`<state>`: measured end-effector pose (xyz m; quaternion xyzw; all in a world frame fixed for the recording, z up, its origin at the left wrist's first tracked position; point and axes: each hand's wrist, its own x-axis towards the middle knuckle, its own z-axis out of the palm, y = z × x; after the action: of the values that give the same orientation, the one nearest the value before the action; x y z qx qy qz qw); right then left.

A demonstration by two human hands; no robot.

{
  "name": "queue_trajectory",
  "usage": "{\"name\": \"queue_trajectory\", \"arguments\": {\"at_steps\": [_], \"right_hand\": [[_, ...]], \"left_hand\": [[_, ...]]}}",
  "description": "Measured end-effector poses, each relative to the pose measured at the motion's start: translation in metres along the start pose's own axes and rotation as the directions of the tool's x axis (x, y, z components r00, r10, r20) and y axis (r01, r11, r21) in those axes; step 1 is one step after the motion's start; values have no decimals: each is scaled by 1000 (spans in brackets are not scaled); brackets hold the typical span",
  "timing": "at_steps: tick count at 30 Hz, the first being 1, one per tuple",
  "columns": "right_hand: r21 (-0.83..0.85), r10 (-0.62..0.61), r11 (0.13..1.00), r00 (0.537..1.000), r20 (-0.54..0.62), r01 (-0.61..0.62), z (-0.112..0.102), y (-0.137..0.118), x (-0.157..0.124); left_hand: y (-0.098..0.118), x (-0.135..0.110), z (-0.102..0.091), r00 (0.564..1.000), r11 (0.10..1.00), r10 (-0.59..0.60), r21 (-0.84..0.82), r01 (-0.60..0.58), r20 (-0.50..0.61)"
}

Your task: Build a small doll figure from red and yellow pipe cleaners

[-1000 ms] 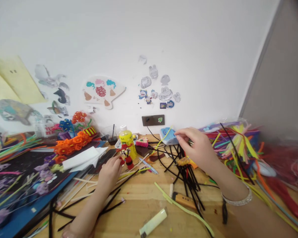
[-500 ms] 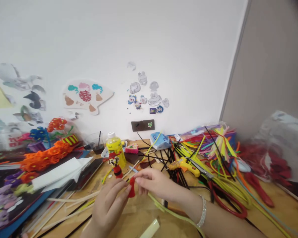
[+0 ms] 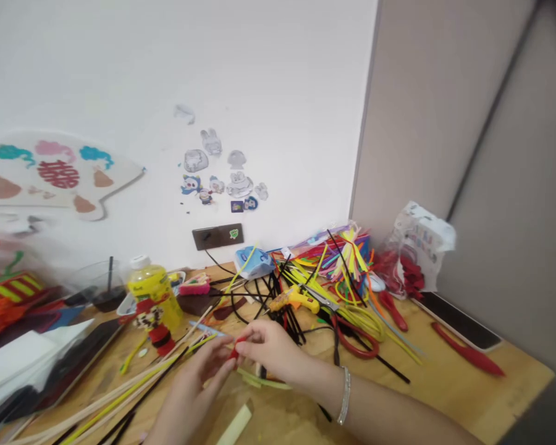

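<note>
A small red piece (image 3: 235, 351), partly covered by fingers, sits between my two hands above the table. My left hand (image 3: 199, 377) is closed in a pinch at its lower left end. From the right, my right hand (image 3: 271, 351), with a silvery bracelet at the wrist, pinches its upper end. Just behind my left hand stands a small red figure (image 3: 160, 337) with a black-and-white patterned middle. Below the hands lies a pale yellow strip (image 3: 237, 425).
A yellow bottle (image 3: 160, 287) stands behind the figure. Right of it lie a yellow glue gun (image 3: 296, 299), red-handled scissors (image 3: 373, 349) and many coloured pipe cleaners (image 3: 347, 256). A phone (image 3: 463, 321) and a red pointed object (image 3: 470, 352) lie near the right edge.
The view has swung to the right, so the table's right end shows and things sit further left. The red piece is more covered, with both hands still on it.
</note>
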<state>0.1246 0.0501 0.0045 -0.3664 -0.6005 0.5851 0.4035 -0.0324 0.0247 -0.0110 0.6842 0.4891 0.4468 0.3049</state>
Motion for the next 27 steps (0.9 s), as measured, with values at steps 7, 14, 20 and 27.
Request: {"name": "queue_trajectory", "arguments": {"at_steps": [7, 14, 20, 27], "right_hand": [[-669, -213, 735, 975, -68, 114, -56, -5, -3], [-949, -152, 314, 988, -38, 12, -98, 3, 0], [-982, -205, 133, 973, 108, 137, -80, 18, 7], [-937, -270, 85, 913, 305, 338, -97, 28, 14]], "left_hand": [[6, 10, 5, 974, 982, -182, -71, 174, -134], [-11, 7, -10, 930, 941, -297, -230, 247, -217], [-12, 4, -6, 936, 937, -309, -221, 269, -171], [-2, 1, -1, 938, 933, -308, -244, 266, -158]]}}
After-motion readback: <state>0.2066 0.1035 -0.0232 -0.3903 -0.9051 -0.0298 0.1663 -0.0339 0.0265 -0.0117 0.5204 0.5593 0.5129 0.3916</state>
